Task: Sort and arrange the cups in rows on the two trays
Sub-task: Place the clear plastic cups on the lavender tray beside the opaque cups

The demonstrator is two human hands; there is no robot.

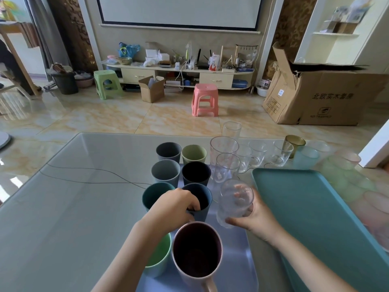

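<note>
Our left hand [174, 205] pinches the blue cup's [199, 202] rim; our right hand [255, 216] grips a tilted clear glass [233, 202] just beside it, teal tray [315, 207] rightward.

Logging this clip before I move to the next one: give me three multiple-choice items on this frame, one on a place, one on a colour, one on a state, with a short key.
1. Where does the clear glass in the right hand sit?
A. On the teal tray
B. Over the gap between the two trays, next to the dark blue cup
C. On the floor

2. What colour is the tray on the right?
A. Teal
B. Red
C. Black

3. What is the left hand doing?
A. Lying flat on the table
B. Holding a stool
C. Gripping the rim of the dark blue cup

Key: 1 B, the glass is held tilted left of the teal tray's edge, beside the dark blue cup. 2 A, its surface and rim are plainly teal. 3 C, the fingers curl over the rim into the cup.
</note>
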